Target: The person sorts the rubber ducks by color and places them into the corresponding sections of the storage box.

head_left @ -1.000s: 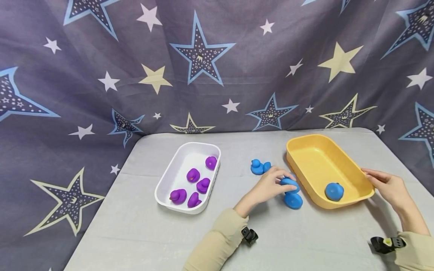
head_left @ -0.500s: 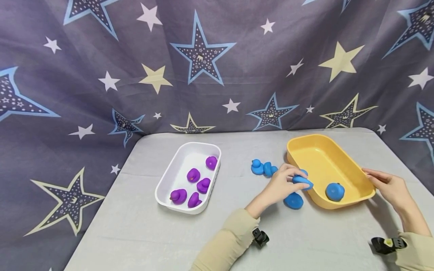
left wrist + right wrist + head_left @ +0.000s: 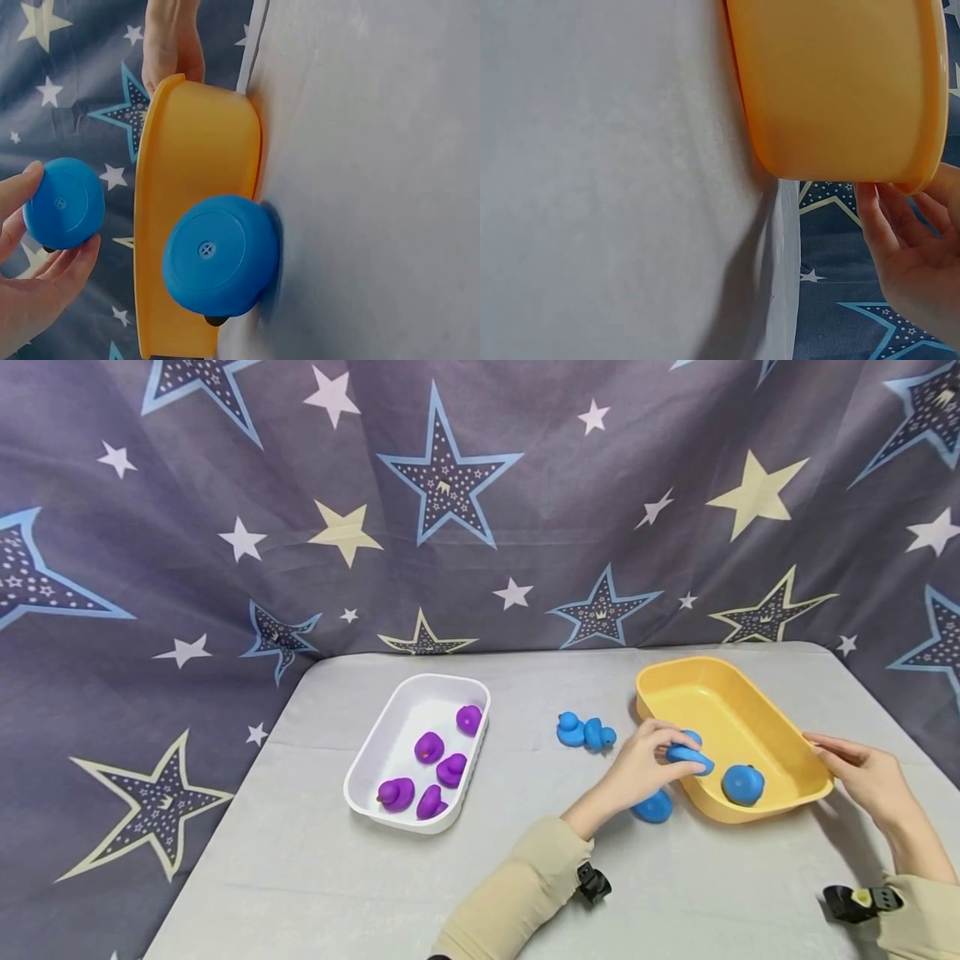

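Note:
Pinched between the thumb and fingers of my left hand (image 3: pixel 637 768) is a blue rubber duck (image 3: pixel 688 753), over the left side wall of the yellow tray (image 3: pixel 780 727). The left wrist view shows the flat underside of this held duck (image 3: pixel 64 204). My right hand (image 3: pixel 870 781) grips the tray's rim at its right side. Another blue duck (image 3: pixel 743 785) lies inside the tray. Below my left hand a blue duck (image 3: pixel 654 807) lies on the table beside the tray, partly hidden by the hand. Two more blue ducks (image 3: pixel 585 732) touch each other on the table left of the tray.
A white tray (image 3: pixel 367 747) with several purple rubber ducks (image 3: pixel 429 747) stands to the left. The table (image 3: pixel 315 868) has a grey cloth, and a star-patterned curtain (image 3: pixel 525 502) hangs behind it.
My left hand has lifted the blue duck off the table and carried it right, over the tray's edge. My right hand stays at the rim.

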Demonstrator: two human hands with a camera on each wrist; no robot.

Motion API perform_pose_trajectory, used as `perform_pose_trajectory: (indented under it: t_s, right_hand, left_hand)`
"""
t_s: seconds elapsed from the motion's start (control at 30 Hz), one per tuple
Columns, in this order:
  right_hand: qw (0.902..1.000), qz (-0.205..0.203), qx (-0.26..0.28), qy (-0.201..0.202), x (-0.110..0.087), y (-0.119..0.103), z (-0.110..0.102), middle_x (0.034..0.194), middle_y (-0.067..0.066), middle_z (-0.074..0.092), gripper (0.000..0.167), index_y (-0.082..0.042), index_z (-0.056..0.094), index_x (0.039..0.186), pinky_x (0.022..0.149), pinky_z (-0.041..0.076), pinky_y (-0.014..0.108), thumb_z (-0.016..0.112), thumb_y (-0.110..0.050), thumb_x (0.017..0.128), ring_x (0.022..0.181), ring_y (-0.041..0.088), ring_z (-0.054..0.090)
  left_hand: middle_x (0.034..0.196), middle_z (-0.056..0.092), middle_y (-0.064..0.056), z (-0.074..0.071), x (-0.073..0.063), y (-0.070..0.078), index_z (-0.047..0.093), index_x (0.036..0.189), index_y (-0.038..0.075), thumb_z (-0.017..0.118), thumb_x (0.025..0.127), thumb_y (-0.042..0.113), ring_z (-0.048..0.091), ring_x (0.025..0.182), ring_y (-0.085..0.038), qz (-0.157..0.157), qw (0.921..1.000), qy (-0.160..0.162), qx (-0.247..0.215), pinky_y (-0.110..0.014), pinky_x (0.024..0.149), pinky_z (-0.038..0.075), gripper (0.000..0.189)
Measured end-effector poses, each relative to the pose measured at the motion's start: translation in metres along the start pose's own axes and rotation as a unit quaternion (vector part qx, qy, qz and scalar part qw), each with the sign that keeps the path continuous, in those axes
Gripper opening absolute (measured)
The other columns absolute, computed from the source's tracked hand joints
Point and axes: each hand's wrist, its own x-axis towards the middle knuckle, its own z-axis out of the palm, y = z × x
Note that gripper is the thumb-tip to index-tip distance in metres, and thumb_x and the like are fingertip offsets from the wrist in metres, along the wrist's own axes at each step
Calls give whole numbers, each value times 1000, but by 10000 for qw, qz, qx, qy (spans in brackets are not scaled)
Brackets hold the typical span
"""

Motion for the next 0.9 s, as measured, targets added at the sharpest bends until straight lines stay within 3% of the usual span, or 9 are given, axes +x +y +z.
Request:
perform_pose_trajectory:
  t_s: [0.37, 0.9]
  right_hand:
    - [9997, 98, -200, -37, 5, 12, 0, 87, -45, 43, 49, -11, 51, 125, 64, 30, -1, 49, -42, 87, 84, -25, 37]
    - [9997, 153, -185, -65, 4, 7, 1, 88, -42, 43, 53, -4, 49, 126, 62, 35, 2, 48, -41, 88, 81, -24, 41]
  left_hand:
    - [112, 51, 3, 13, 6, -1, 66, 98, 13, 66, 79, 23, 44, 100, 2, 50, 9999, -7, 117, -8, 79, 37, 22]
    - [117, 49, 6, 26, 11, -4, 64, 102, 17, 63, 82, 28, 43, 107, 2, 32, 9982, -213, 565, -6, 79, 34, 23]
